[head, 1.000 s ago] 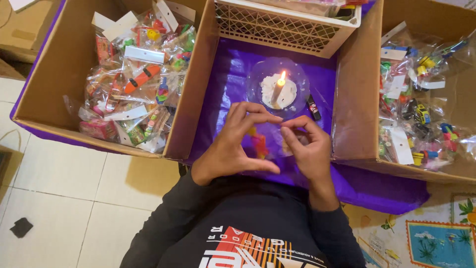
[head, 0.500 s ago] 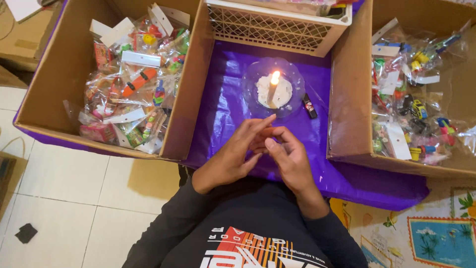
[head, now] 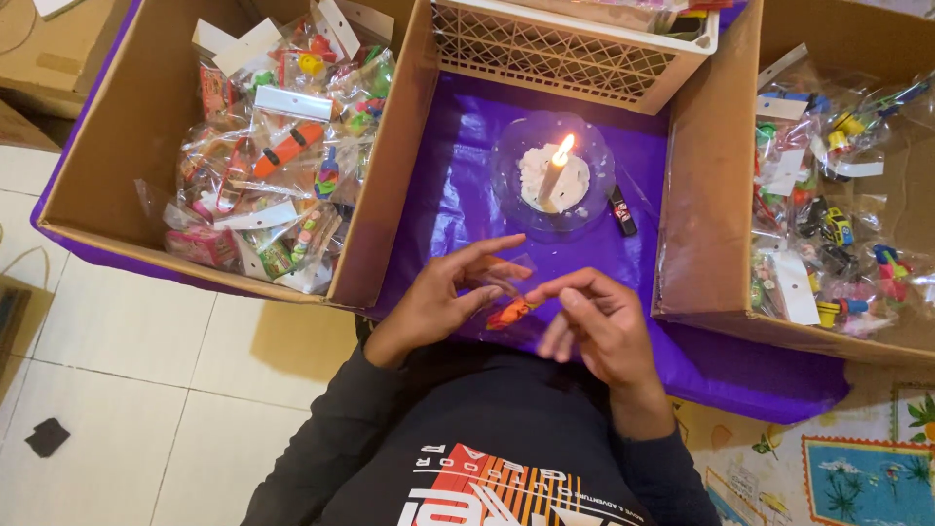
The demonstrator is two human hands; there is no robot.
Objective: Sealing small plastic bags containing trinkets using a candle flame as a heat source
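My left hand (head: 443, 300) and my right hand (head: 596, 329) meet over a purple cloth (head: 458, 166), just in front of my chest. Between their fingertips is a small clear bag (head: 508, 292) with an orange toy (head: 508, 314) inside. The left fingers are spread, with thumb and middle fingers on the bag. The right hand is blurred, its thumb and forefinger pinched at the bag's right edge. Beyond the hands a lit candle (head: 555, 175) stands on a clear plate (head: 508, 146).
A small dark lighter (head: 621, 210) lies right of the plate. A cardboard box (head: 97, 146) on the left and another (head: 716, 195) on the right hold several bagged toys. A white lattice crate (head: 575, 49) stands behind the candle. Tiled floor lies lower left.
Both hands have drawn back from the candle toward my body and spread slightly apart, left fingers opening out. The bag with the orange toy is still between them.
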